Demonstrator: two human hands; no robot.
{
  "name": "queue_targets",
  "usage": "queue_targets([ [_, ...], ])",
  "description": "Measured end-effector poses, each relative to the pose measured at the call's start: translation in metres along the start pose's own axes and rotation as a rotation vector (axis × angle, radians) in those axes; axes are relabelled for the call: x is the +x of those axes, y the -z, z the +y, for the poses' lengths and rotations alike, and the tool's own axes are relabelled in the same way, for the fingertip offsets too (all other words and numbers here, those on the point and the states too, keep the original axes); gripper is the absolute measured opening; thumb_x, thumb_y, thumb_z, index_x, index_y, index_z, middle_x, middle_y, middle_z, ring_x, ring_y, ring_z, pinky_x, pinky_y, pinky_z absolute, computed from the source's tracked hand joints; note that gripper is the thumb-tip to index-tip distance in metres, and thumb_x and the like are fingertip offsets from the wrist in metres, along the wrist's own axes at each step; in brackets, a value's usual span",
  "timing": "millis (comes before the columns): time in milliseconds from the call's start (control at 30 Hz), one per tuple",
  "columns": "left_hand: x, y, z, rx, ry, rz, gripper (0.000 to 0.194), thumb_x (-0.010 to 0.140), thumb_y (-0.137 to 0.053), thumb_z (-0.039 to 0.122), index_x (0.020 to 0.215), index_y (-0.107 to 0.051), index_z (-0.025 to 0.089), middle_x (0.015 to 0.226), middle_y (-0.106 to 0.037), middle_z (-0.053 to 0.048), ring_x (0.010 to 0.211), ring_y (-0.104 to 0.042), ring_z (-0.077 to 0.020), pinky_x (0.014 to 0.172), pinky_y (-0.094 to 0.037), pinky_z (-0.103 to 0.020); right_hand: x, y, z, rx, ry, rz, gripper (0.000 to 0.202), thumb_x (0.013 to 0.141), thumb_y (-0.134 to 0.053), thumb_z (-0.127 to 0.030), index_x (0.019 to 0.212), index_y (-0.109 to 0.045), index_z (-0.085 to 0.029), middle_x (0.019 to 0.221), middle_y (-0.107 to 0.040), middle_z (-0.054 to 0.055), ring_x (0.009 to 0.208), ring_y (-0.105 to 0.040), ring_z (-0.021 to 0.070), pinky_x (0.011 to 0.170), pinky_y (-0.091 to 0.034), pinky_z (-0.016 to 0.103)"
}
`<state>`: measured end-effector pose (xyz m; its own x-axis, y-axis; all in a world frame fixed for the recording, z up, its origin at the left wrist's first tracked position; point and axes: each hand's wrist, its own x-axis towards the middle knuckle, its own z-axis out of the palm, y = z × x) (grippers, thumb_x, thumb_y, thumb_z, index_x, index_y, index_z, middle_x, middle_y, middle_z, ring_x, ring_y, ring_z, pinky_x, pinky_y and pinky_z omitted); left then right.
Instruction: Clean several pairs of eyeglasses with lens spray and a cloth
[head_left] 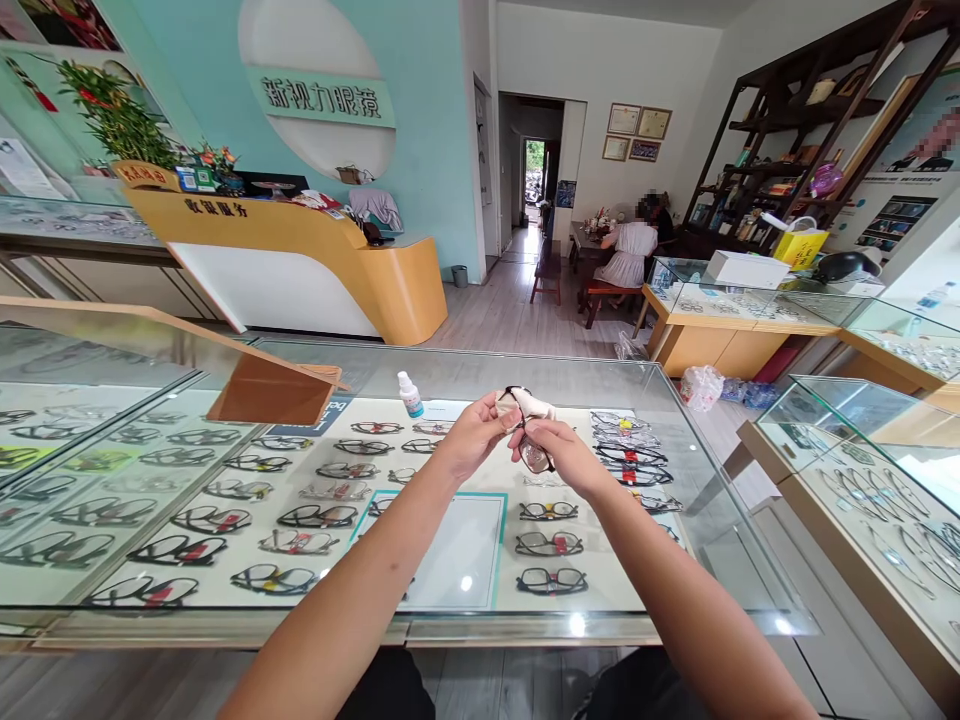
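Holding a pair of dark-rimmed glasses (534, 457) at twelve o'clock from the body, raised above the glass worktop (480, 630), probably to spare the lenses any rubbing on the hard top. Pinching near the upper lens with the left hand (474, 440), in a closed grip; grasping the lower end with the right hand (565, 457), likewise in a closed grip, likely to steady the frame from both ends. Holding also a pale cloth (535, 404), bunched by the upper lens, presumably to shield it from bare fingertips; hard to tell in which hand. Seeing a white bottle (410, 396) upright at ten o'clock from the hands, apparently placed within reach yet clear of both forearms. Seeing also a teal-edged mat (500, 560) toward seven o'clock, partly hidden by the left forearm.
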<state>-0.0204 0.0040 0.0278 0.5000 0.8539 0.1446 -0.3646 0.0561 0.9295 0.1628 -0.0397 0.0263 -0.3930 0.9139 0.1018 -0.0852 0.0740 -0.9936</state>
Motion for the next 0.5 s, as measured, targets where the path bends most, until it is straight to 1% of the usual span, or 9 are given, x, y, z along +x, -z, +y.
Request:
queue_targets([
  [67,-0.001,-0.007,-0.002,-0.01,0.001,-0.022,0.044,0.084,-0.091,0.046,0.103,-0.063,0.017,0.061,-0.06,0.005,0.051,-0.058,-0.0133,0.056,-0.049,-0.027,0.002,-0.001,0.002,0.043,-0.013,0.026,0.044,0.094,-0.061,-0.058,0.089,-0.075,-0.017,0.077,-0.072,0.006,0.066,-0.052,0.0143,0.062,-0.038,0.028],
  [133,-0.001,-0.011,-0.007,-0.001,-0.033,0.027,0.045,0.084,-0.09,0.049,0.101,-0.062,0.018,0.057,-0.056,0.007,0.048,-0.054,-0.0113,0.053,-0.046,-0.024,0.004,-0.002,0.005,0.059,-0.022,0.044,0.044,0.094,-0.06,-0.059,0.088,-0.075,-0.017,0.077,-0.071,0.005,0.066,-0.052,0.0143,0.062,-0.038,0.027],
  [233,0.001,-0.013,-0.017,0.047,-0.074,0.122,0.047,0.087,-0.085,0.059,0.096,-0.06,0.02,0.05,-0.051,0.008,0.042,-0.047,-0.0099,0.046,-0.042,-0.022,0.005,-0.006,0.01,0.002,-0.013,0.046,0.045,0.094,-0.059,-0.059,0.087,-0.074,-0.018,0.079,-0.07,0.005,0.065,-0.049,0.0137,0.061,-0.037,0.028],
  [333,0.003,-0.011,-0.021,0.078,-0.066,0.151,0.053,0.091,-0.075,0.071,0.088,-0.057,0.021,0.048,-0.05,0.007,0.038,-0.046,-0.0112,0.042,-0.042,-0.023,0.003,-0.011,0.012,-0.091,0.003,0.042,0.043,0.096,-0.057,-0.058,0.087,-0.074,-0.019,0.08,-0.068,0.003,0.064,-0.046,0.0133,0.06,-0.035,0.028],
  [433,0.002,-0.008,-0.014,0.057,-0.059,0.106,0.058,0.091,-0.072,0.076,0.082,-0.057,0.02,0.05,-0.055,0.004,0.038,-0.049,-0.0127,0.042,-0.045,-0.026,0.0,-0.012,0.008,-0.13,0.015,0.031,0.043,0.099,-0.056,-0.056,0.088,-0.074,-0.019,0.08,-0.066,0.003,0.064,-0.045,0.0133,0.06,-0.035,0.028],
  [500,0.0,-0.007,-0.004,0.034,-0.042,0.037,0.056,0.092,-0.072,0.073,0.083,-0.059,0.019,0.054,-0.058,0.002,0.043,-0.056,-0.0148,0.047,-0.05,-0.029,-0.001,-0.009,0.005,-0.11,0.026,0.023,0.044,0.1,-0.056,-0.057,0.089,-0.075,-0.019,0.08,-0.067,0.003,0.066,-0.046,0.0139,0.061,-0.037,0.028],
])
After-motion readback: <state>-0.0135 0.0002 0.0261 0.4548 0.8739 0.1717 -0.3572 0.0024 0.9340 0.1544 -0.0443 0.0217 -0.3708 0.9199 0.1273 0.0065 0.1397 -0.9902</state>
